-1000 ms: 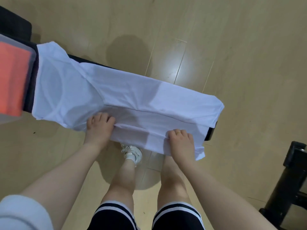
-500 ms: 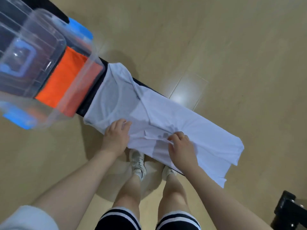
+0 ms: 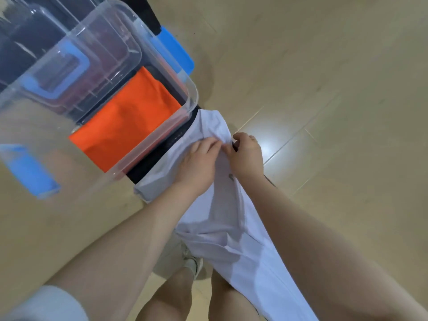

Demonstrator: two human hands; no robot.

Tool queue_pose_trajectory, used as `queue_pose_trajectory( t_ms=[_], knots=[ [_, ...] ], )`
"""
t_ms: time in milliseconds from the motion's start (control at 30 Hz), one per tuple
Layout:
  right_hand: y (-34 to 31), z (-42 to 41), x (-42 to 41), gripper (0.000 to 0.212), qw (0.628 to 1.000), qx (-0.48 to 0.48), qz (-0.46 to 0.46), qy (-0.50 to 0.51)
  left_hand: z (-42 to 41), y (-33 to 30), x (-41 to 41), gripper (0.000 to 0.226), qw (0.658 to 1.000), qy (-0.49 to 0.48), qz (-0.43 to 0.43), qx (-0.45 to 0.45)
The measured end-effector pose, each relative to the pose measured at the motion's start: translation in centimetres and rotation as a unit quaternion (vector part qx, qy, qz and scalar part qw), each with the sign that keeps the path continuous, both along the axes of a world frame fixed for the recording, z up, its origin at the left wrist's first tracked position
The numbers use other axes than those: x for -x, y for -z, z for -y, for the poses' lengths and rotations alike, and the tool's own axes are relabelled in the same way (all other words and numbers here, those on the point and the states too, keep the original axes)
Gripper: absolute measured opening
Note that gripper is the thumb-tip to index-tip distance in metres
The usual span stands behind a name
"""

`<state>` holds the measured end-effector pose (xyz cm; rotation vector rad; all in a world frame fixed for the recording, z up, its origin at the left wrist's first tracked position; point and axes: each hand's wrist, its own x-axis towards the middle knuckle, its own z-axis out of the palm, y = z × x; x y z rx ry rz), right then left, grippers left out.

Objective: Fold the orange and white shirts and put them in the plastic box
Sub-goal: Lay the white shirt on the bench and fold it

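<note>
White shirt (image 3: 228, 230): folded into a long narrow strip, running from centre frame down to the lower right, over a dark bench (image 3: 150, 165) just below the box.
Left hand (image 3: 199, 163): at centre frame, fingers curled onto the shirt's upper end, pinching the fabric.
Right hand (image 3: 246, 156): just right of the left hand, fingers curled round the same upper end, gripping it.
Orange shirt (image 3: 126, 121): folded, lying inside the box at centre left.
Plastic box (image 3: 162, 133): clear, upper left of the frame, with blue latches (image 3: 174, 49) on its sides.
Lid (image 3: 69, 63): clear with a blue handle, resting across the far part of the box.
Floor (image 3: 324, 89): light wood planks, filling the right side.
</note>
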<state>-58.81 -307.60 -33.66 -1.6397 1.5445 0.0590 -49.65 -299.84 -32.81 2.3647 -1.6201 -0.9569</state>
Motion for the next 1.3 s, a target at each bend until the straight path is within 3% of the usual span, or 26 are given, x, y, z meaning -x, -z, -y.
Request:
queue_pose_trajectory(
  t_ms=[133,233,267,367,400,467,533,567,600,700,733,767,867,900,967,1033,1100,1200,1300],
  knots=[
    [0.1,0.5,-1.0,0.021,0.999,-0.021,0.027,-0.002,1.0,0.0,0.0,0.041,0.987,-0.123,-0.090,0.048],
    [-1.0,0.5,-1.8,0.030,0.996,0.012,0.075,-0.048,1.8,-1.3,-0.4,0.032,0.937,-0.276,-0.213,0.021],
    [-1.5,0.1,-2.1,0.032,0.992,0.042,0.070,-0.094,2.1,-1.7,-0.5,0.032,0.901,-0.342,-0.267,0.013],
    [-2.2,-1.7,-2.2,0.044,0.950,0.156,0.014,-0.271,2.8,-2.5,-1.1,0.028,0.717,-0.547,-0.432,0.032],
    [-2.3,-2.4,-2.1,0.048,0.929,0.167,-0.012,-0.330,2.9,-2.7,-1.3,0.030,0.678,-0.583,-0.446,0.036],
    [-2.1,-3.3,-1.4,0.055,0.899,0.172,-0.021,-0.403,2.8,-2.3,-1.8,0.036,0.688,-0.594,-0.415,0.034],
    [-2.3,-3.2,-0.8,0.046,0.885,0.145,0.022,-0.442,2.5,-1.5,-2.0,0.038,0.721,-0.583,-0.374,0.028],
    [-2.3,-3.1,-0.5,0.043,0.888,0.119,0.045,-0.443,2.7,-1.4,-2.1,0.035,0.721,-0.588,-0.365,0.028],
    [-2.4,-2.8,-0.4,0.042,0.898,0.095,0.063,-0.426,2.8,-1.2,-2.2,0.032,0.702,-0.608,-0.371,0.030],
    [-2.7,-1.7,-0.4,0.038,0.947,0.058,0.092,-0.302,3.0,-1.4,-2.5,0.021,0.575,-0.670,-0.468,0.037],
    [-2.7,-1.2,-0.6,0.034,0.957,0.058,0.083,-0.271,2.8,-1.7,-2.6,0.021,0.563,-0.672,-0.480,0.035],
    [-2.6,-0.7,-0.8,0.030,0.963,0.059,0.073,-0.253,2.3,-1.7,-2.5,0.020,0.595,-0.661,-0.456,0.025],
    [-2.2,0.7,-2.4,0.033,0.973,0.028,0.058,-0.224,-1.1,-2.0,-1.8,0.012,0.745,-0.606,-0.276,0.038],
    [-2.0,1.0,-3.0,0.035,0.973,0.016,0.053,-0.223,-2.6,-2.3,-1.5,0.016,0.776,-0.587,-0.226,0.050],
    [-1.6,1.2,-4.4,0.038,0.971,-0.004,0.048,-0.233,-5.9,-2.6,-1.2,0.024,0.796,-0.579,-0.158,0.071],
    [-1.4,1.0,-5.7,0.038,0.970,-0.018,0.058,-0.237,-8.9,-2.5,-1.4,0.025,0.784,-0.609,-0.104,0.060],
    [-1.1,0.7,-6.5,0.037,0.973,-0.034,0.068,-0.219,-11.0,-1.4,-2.0,0.031,0.727,-0.678,-0.109,0.005],
    [-0.7,0.1,-7.0,0.029,0.981,-0.047,0.051,-0.182,-12.5,0.5,-3.0,0.053,0.611,-0.747,-0.253,-0.072],
    [-0.8,-0.3,-6.5,0.018,0.984,-0.017,0.049,-0.169,-13.1,2.0,-3.9,0.036,0.553,-0.729,-0.401,-0.037]
  ],
)
